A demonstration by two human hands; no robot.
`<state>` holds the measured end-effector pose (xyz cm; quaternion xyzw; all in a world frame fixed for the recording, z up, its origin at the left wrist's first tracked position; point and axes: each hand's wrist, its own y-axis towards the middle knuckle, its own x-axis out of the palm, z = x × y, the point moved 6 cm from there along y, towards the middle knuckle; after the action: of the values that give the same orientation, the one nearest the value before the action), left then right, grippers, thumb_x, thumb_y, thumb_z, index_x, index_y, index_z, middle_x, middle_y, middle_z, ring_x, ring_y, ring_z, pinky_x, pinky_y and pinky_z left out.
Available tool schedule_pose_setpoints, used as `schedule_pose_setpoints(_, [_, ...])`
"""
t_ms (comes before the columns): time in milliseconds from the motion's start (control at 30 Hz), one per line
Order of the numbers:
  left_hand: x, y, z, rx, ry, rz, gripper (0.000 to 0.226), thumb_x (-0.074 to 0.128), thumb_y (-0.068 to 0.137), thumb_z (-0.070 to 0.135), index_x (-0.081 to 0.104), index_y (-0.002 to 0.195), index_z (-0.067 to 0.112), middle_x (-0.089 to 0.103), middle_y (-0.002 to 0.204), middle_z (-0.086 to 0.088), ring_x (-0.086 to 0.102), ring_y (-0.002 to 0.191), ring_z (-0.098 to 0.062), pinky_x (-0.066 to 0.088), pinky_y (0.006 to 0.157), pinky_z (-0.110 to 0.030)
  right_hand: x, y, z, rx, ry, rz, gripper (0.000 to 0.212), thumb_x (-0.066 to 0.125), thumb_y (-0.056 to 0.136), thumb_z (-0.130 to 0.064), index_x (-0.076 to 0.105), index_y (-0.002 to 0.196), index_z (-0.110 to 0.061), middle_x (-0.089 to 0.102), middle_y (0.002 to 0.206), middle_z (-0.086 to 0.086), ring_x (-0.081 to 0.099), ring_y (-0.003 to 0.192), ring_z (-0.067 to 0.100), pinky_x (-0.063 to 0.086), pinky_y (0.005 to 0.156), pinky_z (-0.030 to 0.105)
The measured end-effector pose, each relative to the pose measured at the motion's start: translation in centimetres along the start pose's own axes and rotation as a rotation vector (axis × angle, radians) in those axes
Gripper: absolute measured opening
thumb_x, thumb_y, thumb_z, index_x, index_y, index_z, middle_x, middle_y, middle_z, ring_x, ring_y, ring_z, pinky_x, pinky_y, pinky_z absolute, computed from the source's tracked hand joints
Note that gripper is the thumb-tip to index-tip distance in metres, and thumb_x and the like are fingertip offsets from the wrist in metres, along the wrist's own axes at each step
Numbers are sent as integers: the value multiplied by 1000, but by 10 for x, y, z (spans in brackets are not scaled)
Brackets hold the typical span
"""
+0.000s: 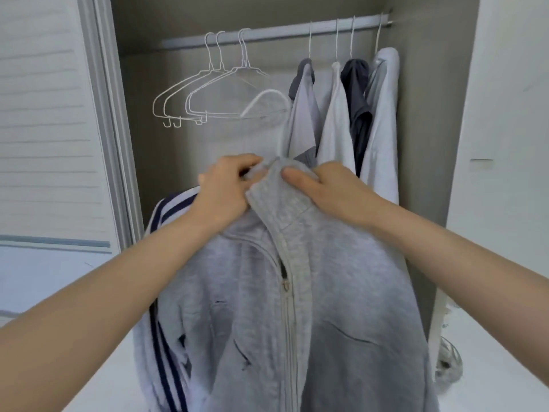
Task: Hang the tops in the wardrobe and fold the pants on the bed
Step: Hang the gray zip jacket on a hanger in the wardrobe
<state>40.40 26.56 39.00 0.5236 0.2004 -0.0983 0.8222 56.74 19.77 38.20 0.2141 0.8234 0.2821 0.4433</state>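
Observation:
A grey zip-up jacket point(312, 307) with dark stripes down its left sleeve hangs in front of me, held up at the collar. My left hand point(225, 191) grips the collar's left side with curled fingers. My right hand point(323, 188) pinches the collar's right side, thumb on top. A white hanger's shoulder point(264, 99) shows just above the collar; whether it is inside the jacket I cannot tell. Behind stands the open wardrobe with its rail point(282, 32).
Three bare white wire hangers point(190, 96) hang at the rail's left. Several tops point(341, 123), light and dark grey, hang at its right. A slatted sliding door point(50, 129) stands to the left and a white wall point(505, 144) to the right.

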Motion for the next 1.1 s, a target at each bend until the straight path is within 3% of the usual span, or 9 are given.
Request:
schedule_pose_setpoints(100, [1, 7, 1, 44, 95, -65, 26, 51, 79, 37, 60, 73, 14, 61, 71, -2, 51, 76, -7, 46, 76, -38, -5, 7, -2, 61, 199, 78, 57, 60, 79, -66, 39, 51, -21, 39, 44, -10, 42, 40, 5, 30, 41, 16])
schedule_pose_setpoints(267, [-48, 3, -50, -61, 240, 100, 52, 57, 94, 47, 45, 63, 7, 45, 58, -9, 39, 60, -22, 33, 57, -27, -42, -2, 20, 3, 177, 203, 53, 57, 82, -63, 40, 60, -19, 37, 53, -9, 35, 47, 5, 28, 45, 21])
schedule_pose_setpoints(433, [-62, -7, -63, -68, 256, 232, 53, 54, 96, 47, 43, 64, 5, 46, 57, -5, 43, 56, -23, 35, 57, -37, -37, -18, 18, -190, -165, 112, 36, 46, 91, -53, 48, 91, -17, 52, 65, -3, 44, 53, 2, 34, 49, 17])
schedule_pose_setpoints(533, [-78, -11, -68, -91, 266, 329, 51, 56, 94, 46, 44, 64, 7, 44, 56, -1, 41, 53, -16, 33, 53, -33, -38, -29, 28, -248, -391, 124, 44, 35, 88, -65, 48, 90, -23, 54, 74, -4, 50, 64, 5, 37, 58, 25])
schedule_pose_setpoints(633, [-101, -14, -77, -134, 207, 412, 51, 55, 92, 50, 47, 65, 7, 46, 57, -3, 40, 53, -15, 34, 52, -30, -27, -31, 58, -37, -68, -153, 50, 38, 89, -65, 57, 90, -19, 64, 87, -6, 59, 79, 2, 43, 70, 26])
schedule_pose_setpoints(733, [-101, -12, -75, -98, 259, 324, 49, 54, 94, 49, 46, 65, 11, 47, 57, -1, 43, 55, -19, 34, 53, -32, -10, -28, 64, -80, -73, -193, 25, 42, 98, -41, 60, 102, -23, 68, 95, -3, 64, 89, 4, 48, 77, 25])
schedule_pose_setpoints(867, [-75, -11, -53, 95, 467, 129, 41, 49, 96, 49, 44, 71, 16, 49, 66, 1, 47, 64, -24, 28, 57, -33, 8, -24, 30, -280, -183, -99, 14, 33, 95, -46, 40, 84, -39, 53, 78, -20, 56, 75, -12, 37, 63, 4])
schedule_pose_setpoints(1033, [-74, -11, -47, 192, 595, 94, 44, 37, 95, 57, 43, 75, 18, 47, 68, 3, 46, 64, -23, 29, 57, -32, 6, -23, 3, -469, -464, 1, 32, 25, 96, -47, 45, 89, -24, 47, 78, -3, 50, 68, 14, 40, 65, 31])
schedule_pose_setpoints(1100, [-87, -11, -60, 133, 585, 137, 44, 38, 97, 52, 49, 81, 12, 55, 74, -6, 52, 70, -31, 34, 60, -35, -8, -23, 3, -398, -611, 81, 42, 23, 96, -52, 48, 94, -18, 44, 79, -1, 49, 72, 23, 40, 68, 38])
